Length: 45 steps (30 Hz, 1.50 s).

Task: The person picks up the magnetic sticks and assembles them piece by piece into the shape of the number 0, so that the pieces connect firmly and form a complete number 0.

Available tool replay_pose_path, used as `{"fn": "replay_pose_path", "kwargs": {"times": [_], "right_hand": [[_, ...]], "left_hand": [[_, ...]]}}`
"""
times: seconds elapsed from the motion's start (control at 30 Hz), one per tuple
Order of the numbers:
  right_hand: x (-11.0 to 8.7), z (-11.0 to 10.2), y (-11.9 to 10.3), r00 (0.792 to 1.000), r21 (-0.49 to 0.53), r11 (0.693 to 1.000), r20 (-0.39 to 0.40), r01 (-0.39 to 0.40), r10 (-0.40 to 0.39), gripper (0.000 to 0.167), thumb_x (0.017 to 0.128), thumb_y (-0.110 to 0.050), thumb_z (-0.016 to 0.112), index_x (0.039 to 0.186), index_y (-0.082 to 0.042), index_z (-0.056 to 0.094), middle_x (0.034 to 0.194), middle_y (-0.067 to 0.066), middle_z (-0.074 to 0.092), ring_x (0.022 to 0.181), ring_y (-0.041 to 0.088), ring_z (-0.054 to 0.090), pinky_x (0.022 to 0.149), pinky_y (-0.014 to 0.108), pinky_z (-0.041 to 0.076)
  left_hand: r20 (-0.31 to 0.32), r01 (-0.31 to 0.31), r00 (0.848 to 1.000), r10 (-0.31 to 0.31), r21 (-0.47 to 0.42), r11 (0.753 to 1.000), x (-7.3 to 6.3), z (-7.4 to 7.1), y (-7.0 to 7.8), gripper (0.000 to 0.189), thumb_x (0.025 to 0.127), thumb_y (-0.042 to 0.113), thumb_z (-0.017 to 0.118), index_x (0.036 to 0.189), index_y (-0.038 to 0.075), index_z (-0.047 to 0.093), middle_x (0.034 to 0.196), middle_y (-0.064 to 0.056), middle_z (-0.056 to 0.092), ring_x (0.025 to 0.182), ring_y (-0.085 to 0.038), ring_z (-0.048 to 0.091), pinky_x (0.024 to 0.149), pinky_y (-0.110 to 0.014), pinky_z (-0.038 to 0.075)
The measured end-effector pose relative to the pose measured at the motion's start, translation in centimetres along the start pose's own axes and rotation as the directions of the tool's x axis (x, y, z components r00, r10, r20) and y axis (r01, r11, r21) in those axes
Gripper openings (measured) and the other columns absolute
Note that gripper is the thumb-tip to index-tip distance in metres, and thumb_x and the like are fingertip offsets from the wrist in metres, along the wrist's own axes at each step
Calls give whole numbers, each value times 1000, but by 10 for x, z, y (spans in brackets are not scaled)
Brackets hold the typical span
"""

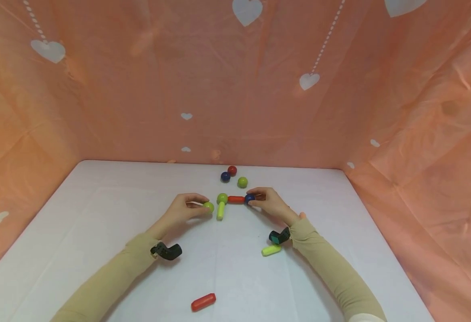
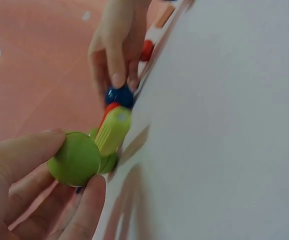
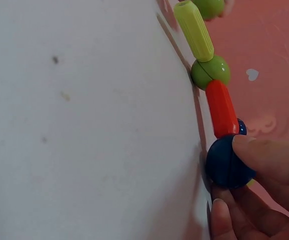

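My left hand (image 1: 182, 209) pinches a loose green ball (image 2: 74, 159) between thumb and fingers, just left of a small assembly. That assembly has a second green ball (image 1: 222, 198) at its corner, a yellow-green stick (image 1: 220, 211) pointing toward me, and a red stick (image 1: 236, 200) running right. At the red stick's far end sits a blue ball (image 3: 229, 161), gripped by the thumb and fingers of my right hand (image 1: 271, 204). In the left wrist view, the held green ball overlaps part of the assembly near the yellow-green stick's free end.
Behind the assembly lie a red ball (image 1: 232, 170), another blue ball (image 1: 225, 177) and another green ball (image 1: 242, 182). A yellow-green stick (image 1: 271, 250) lies below the right wrist, a red stick (image 1: 203, 302) near the front. An orange piece (image 1: 302, 215) shows partly behind the right forearm.
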State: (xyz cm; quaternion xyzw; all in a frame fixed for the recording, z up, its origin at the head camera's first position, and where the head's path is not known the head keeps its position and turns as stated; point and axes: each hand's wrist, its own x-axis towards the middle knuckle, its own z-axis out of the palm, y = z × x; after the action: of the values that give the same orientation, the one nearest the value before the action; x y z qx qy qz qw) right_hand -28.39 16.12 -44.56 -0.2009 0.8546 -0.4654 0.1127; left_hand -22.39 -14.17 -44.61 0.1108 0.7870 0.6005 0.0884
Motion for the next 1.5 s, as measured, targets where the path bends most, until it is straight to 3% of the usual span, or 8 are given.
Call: {"fn": "replay_pose_path", "kwargs": {"times": [0.17, 0.33, 0.43, 0.6, 0.9, 1.13, 1.37, 1.5], "right_hand": [[1, 0, 0, 1000, 12, 1000, 6, -16, 16, 36, 89, -10, 68, 124, -2, 62, 117, 10, 63, 104, 22, 60, 93, 36, 49], [1, -1, -2, 1000, 24, 999, -1, -24, 24, 36, 90, -9, 68, 124, -2, 62, 118, 10, 63, 106, 22, 60, 94, 36, 48], [1, -1, -1, 1000, 21, 1000, 2, -16, 16, 35, 90, -9, 68, 124, -1, 62, 118, 11, 63, 105, 23, 60, 94, 37, 49], [2, -2, -1, 1000, 22, 1000, 13, -11, 11, 36, 90, -10, 68, 124, -1, 61, 118, 13, 63, 106, 24, 60, 94, 38, 48], [2, -2, -1, 999, 34, 998, 11, -54, 53, 36, 90, -9, 68, 124, -3, 62, 117, 10, 63, 104, 22, 60, 93, 36, 48], [-1, -2, -7, 999, 29, 999, 15, -37, 36, 36, 90, -8, 67, 125, 1, 60, 118, 15, 63, 106, 26, 60, 94, 39, 48], [1, -1, 0, 999, 32, 999, 16, -40, 39, 36, 90, -9, 67, 125, -1, 61, 119, 13, 62, 105, 24, 60, 94, 37, 48], [0, -1, -1, 999, 24, 999, 15, -37, 37, 36, 90, -8, 67, 125, -1, 61, 119, 12, 63, 105, 23, 60, 93, 37, 49]], "left_hand": [[15, 49, 999, -49, -12, 999, -13, 10, 1, 33, 82, 16, 76, 109, 1, 65, 102, -9, 66, 88, -18, 67, 76, -28, 54], [39, 16, 999, -16, -19, 1000, -19, 20, -1, 31, 81, 14, 77, 104, -3, 65, 94, -9, 67, 82, -17, 66, 70, -27, 53], [29, 30, 999, -29, -39, 999, -19, 27, -3, 31, 81, 14, 78, 103, -4, 65, 92, -9, 68, 81, -16, 65, 70, -26, 53], [-5, 85, 996, -86, -84, 993, -17, 36, -3, 31, 79, 15, 79, 100, -2, 65, 91, -9, 68, 82, -18, 66, 74, -29, 56], [-119, 139, 983, -142, -34, 990, -13, 47, -2, 31, 76, 20, 82, 95, 2, 65, 85, -8, 65, 77, -17, 63, 68, -28, 56], [-62, 157, 985, -161, -66, 985, -20, 42, 1, 34, 77, 22, 81, 100, 2, 65, 89, -8, 66, 81, -18, 64, 74, -30, 56], [27, 122, 992, -121, -33, 992, -31, 30, 3, 41, 82, 22, 77, 111, -3, 62, 93, -8, 67, 83, -21, 66, 75, -32, 55], [98, 135, 986, -135, 1, 991, -42, 22, 7, 45, 82, 25, 77, 113, -3, 61, 95, -8, 67, 82, -22, 65, 72, -33, 56]]}}
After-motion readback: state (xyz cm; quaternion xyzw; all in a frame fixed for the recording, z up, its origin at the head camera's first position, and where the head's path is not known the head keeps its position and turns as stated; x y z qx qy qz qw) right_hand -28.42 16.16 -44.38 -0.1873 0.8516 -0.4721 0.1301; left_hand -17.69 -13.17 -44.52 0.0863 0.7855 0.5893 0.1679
